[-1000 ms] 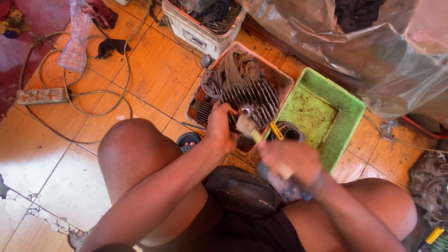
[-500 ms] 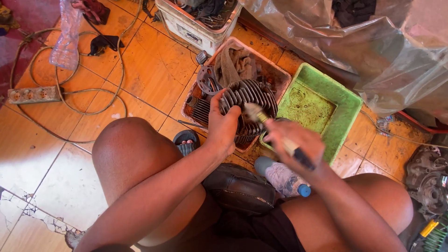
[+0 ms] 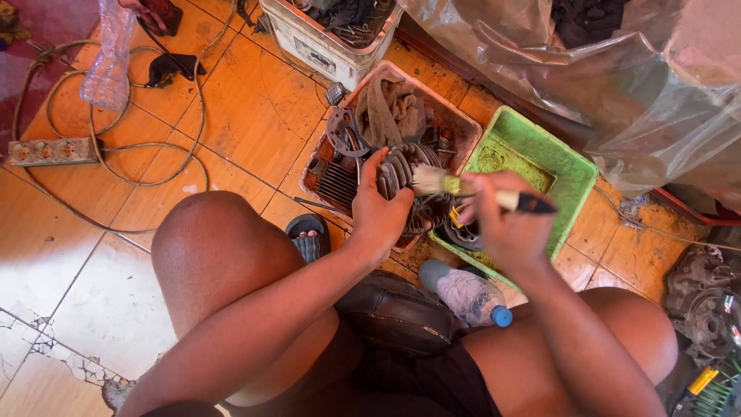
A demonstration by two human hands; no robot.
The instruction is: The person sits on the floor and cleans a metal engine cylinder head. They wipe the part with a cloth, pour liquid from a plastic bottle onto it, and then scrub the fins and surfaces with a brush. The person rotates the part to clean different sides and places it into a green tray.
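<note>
Left hand (image 3: 380, 215) grasps finned cylinder (image 3: 409, 181); right hand (image 3: 502, 224) clenches brush (image 3: 463, 188), bristles at 9 o'clock touching fins.

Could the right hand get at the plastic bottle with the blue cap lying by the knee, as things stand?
Probably yes, but not freely. The right hand is closed around a paintbrush, so its grip is taken. The bottle lies just below that hand on the floor, with nothing over it.
</note>
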